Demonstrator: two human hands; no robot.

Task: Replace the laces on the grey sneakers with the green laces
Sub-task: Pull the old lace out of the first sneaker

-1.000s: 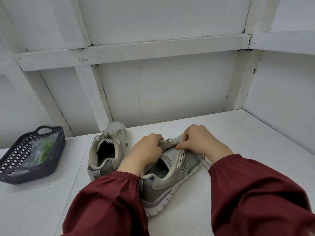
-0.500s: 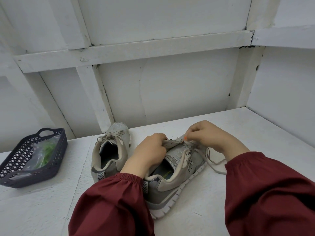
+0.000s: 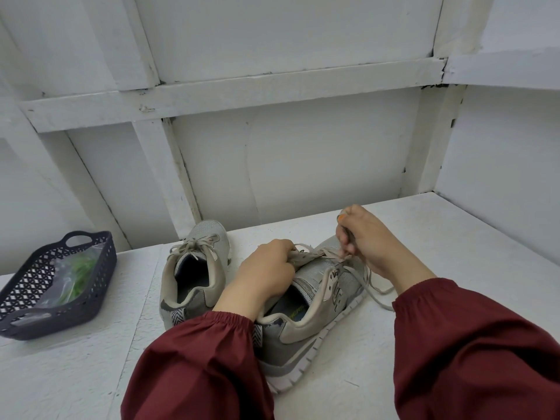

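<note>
Since half a second before, the right hand (image 3: 368, 237) had risen above the toe of the nearer grey sneaker (image 3: 306, 328), drawing the beige lace (image 3: 373, 287) up with it. Its fingers pinched that lace, whose loose end trailed on the table (image 3: 75, 374) right of the shoe. The left hand (image 3: 266, 274) was clenched on the same sneaker's upper near the eyelets. Just left stood the second grey sneaker (image 3: 194, 268), its lace tied. Well apart at the left, the green laces (image 3: 80, 269) lay in a clear bag (image 3: 57, 283) inside a dark lattice basket (image 3: 48, 324). The table was rough white-painted board, closed in by white panelled walls (image 3: 303, 162) with battens that met in a corner at the right.
</note>
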